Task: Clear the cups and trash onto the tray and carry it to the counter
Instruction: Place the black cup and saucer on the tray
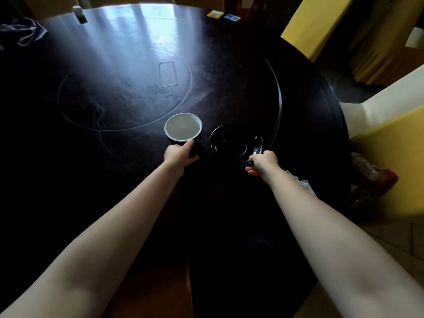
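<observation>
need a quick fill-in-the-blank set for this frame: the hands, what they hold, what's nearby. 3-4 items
1. The left hand grips a ____ that is pale inside and dark outside.
2. The right hand holds the rim of a black ____.
3. Crumpled paper lies beside the ____ forearm.
4. Both arms reach out over a dark round ____.

Missing words: cup; saucer; right; table.

One cup (182, 127), one saucer (236, 144), one dark cloth (23, 31) and two small packets, a yellow packet (215, 14) and a blue packet (232, 17), are counted.
</observation>
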A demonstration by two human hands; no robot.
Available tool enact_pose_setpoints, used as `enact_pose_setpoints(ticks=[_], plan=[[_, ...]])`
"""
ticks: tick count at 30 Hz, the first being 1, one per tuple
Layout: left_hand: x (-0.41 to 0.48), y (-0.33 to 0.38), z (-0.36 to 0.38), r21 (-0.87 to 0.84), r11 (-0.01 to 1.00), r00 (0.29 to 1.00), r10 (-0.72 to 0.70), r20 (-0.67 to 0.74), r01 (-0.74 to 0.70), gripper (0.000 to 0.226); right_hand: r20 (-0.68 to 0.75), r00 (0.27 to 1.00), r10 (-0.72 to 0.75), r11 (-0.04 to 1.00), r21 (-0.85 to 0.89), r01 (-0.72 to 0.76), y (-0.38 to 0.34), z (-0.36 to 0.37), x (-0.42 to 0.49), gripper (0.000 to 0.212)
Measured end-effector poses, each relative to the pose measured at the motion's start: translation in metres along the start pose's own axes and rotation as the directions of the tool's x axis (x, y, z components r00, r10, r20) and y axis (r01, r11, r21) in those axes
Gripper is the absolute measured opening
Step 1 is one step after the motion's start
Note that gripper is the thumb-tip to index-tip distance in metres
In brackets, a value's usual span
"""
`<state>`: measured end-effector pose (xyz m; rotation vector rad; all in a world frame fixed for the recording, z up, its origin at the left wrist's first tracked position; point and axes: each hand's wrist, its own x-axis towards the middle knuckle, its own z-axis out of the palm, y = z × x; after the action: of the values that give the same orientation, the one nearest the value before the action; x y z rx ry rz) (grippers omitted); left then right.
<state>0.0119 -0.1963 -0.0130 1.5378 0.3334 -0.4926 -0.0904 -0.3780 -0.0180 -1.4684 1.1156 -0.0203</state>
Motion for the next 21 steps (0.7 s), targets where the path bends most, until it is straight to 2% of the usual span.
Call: enact_pose_setpoints(ticks=[5,10,16,18,21], plan=[[-0.003,0.003,-0.009,0.023,0.999,0.999,0.031,-0.028,-0.03,0.027,-0.009,1.0,0.014,1.0,0.012,-0.014,0.0,-0.001,-0.005,0.012],[-0.014,0.0,-0.026,-0.016,0.999,0.999,0.03,0.031,-0.03,0.026,-0.018,0.999,0.031,0.999,-0.03,-0.032,0.015,-0.002,-0.014,0.012],[-0.032,-0.013,-0.056,-0.043,0.998,0.996,0.038,0.078,-0.035,0.028,-0.031,0.999,0.043,0.998,0.037,-0.042,0.04,0.006,-0.033,0.006],[-0.039,-0.02,-0.066,-0.061,0.997,0.996,0.043,0.083,-0.038,0.029,-0.036,0.999,0.029,0.999,0.044,-0.028,0.049,0.01,-0.042,0.014],[-0.051,-0.031,-0.084,-0.043,0.998,0.996,0.049,0.078,-0.046,0.028,-0.019,1.0,0.009,1.0,0.029,-0.009,0.063,0.015,-0.059,0.005]])
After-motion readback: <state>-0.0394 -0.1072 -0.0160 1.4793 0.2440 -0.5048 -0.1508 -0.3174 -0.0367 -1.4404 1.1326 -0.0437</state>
